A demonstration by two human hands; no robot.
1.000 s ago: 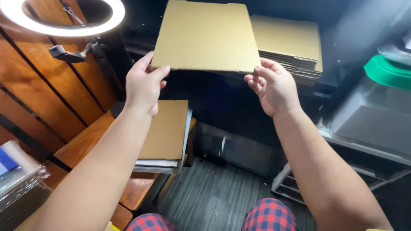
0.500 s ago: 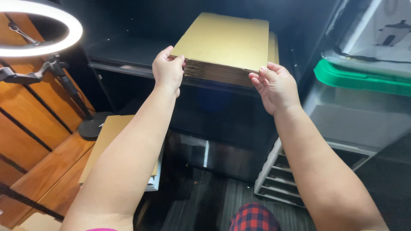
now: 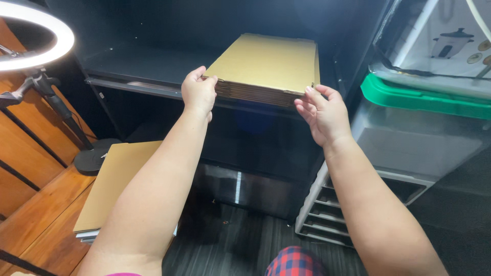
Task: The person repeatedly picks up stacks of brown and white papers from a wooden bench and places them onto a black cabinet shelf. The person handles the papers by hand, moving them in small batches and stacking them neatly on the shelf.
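Stack of flat cardboard sheets (image 3: 266, 64) at twelve o'clock, resting on a dark shelf (image 3: 138, 66). Left hand (image 3: 198, 93) at eleven o'clock, pinching the stack's near left corner, thumb on top. Right hand (image 3: 323, 113) at one o'clock, fingers spread, fingertips touching the near right corner. Second cardboard pile (image 3: 115, 179) at eight o'clock on the wooden floor. Ring light (image 3: 62, 38) at ten o'clock; green-lidded clear bin (image 3: 424, 99) at three o'clock.

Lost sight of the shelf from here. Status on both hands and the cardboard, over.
Left hand grips the cardboard stack at its near left corner. Right hand open, fingertips at the near right corner. Stack lies flat on the dark shelf. Nothing in the way.
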